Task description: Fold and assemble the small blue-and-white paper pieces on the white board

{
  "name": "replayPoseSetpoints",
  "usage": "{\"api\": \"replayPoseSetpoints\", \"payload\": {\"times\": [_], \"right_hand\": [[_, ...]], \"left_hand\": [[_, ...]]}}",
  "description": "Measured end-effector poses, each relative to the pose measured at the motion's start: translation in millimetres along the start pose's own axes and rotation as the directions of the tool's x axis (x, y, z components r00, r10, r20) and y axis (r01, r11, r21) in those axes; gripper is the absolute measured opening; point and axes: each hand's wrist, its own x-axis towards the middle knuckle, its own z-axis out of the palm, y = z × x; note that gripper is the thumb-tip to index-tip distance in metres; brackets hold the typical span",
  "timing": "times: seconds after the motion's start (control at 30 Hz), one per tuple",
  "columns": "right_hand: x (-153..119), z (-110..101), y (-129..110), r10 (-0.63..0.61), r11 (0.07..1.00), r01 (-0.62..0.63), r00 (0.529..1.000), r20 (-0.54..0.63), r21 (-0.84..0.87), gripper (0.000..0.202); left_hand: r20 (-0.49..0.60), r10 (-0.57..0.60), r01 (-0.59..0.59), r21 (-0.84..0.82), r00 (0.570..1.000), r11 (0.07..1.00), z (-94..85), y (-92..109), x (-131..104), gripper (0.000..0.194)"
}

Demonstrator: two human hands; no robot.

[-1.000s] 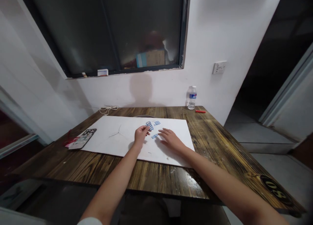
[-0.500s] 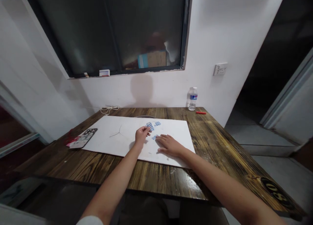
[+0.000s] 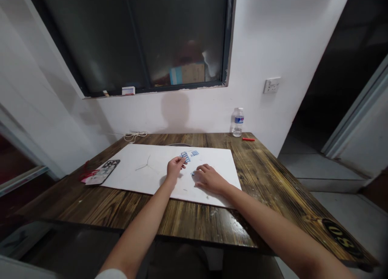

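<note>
My left hand (image 3: 175, 168) is closed in a pinch at the near edge of a blue-and-white openwork piece (image 3: 186, 158), too small to name more exactly. Beyond it lies a similar blue-lined piece (image 3: 195, 153) on the white board (image 3: 121, 174). My right hand (image 3: 209, 178) rests low over the board with its fingers curled round a small blue piece (image 3: 192, 174), which they mostly cover. Left of my hands, a thin dark three-armed wire-like shape (image 3: 147, 165) is on the board.
A dark phone-like slab (image 3: 104, 172) overlaps the board's left edge, beside something red. At the back of the wooden table (image 3: 257, 182) are a coiled white cord (image 3: 135, 136), a water bottle (image 3: 238, 123) and a red pen-like stick (image 3: 248, 139).
My right hand's fingers have gone from stretched out flat to curled, drawing in around the small blue piece. My left hand stays nearly where it was.
</note>
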Motion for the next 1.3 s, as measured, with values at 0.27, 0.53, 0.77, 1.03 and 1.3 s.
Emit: {"api": "replayPoseSetpoints", "payload": {"times": [0.27,0.53,0.77,1.03,1.3], "right_hand": [[1,7,6,-0.016,0.999,0.012,0.995,0.098,0.043,0.054],[8,0,8,-0.051,0.998,0.051,0.999,0.01,-0.039,0.02],[11,-6,1,-0.088,0.976,0.11,0.989,0.121,-0.19,0.015],[7,-2,-1,-0.065,0.968,0.077,0.996,0.057,-0.238,0.012],[5,-7,0,0.018,0.976,-0.014,1.0,0.013,-0.217,0.013]], "left_hand": [[0.01,-0.001,0.001,0.015,1.0,1.0,-0.1,-1,1,0.037],[0.016,-0.008,0.008,-0.001,1.0,1.0,-0.3,-7,5,0.035],[0.015,-0.017,0.017,0.0,1.0,1.0,-1.0,-8,6,0.035],[0.019,-0.012,0.012,0.016,1.0,1.0,-0.8,-8,6,0.034],[0.02,-0.005,0.005,0.033,1.0,0.999,-1.1,-6,5,0.034]]}}
